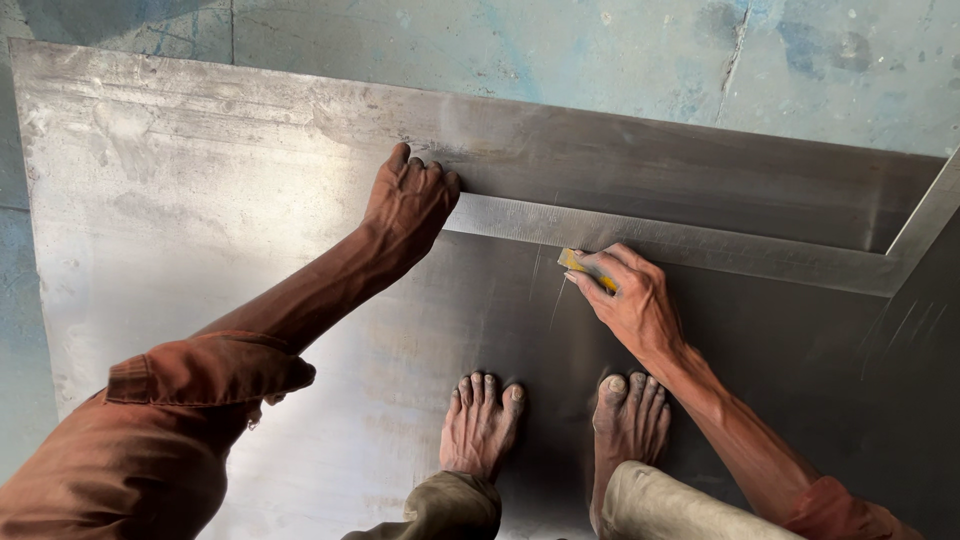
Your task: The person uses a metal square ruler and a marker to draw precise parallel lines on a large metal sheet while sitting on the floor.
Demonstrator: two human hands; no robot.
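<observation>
A large grey metal sheet [200,230] lies flat on the floor, and I squat on it with both bare feet. A long steel square [700,245] rests across the sheet, its second leg running off at the upper right. My left hand [408,205] presses down on the left end of the square, fingers bent over its edge. My right hand [630,295] grips a small yellow marking tool [580,267], its tip against the lower edge of the square. A thin scratched line runs down from that spot.
Blue-grey concrete floor [600,50] borders the sheet at the top and left. My feet [480,425] stand close together just below the hands. Faint scratch marks show on the dark right part of the sheet [900,330].
</observation>
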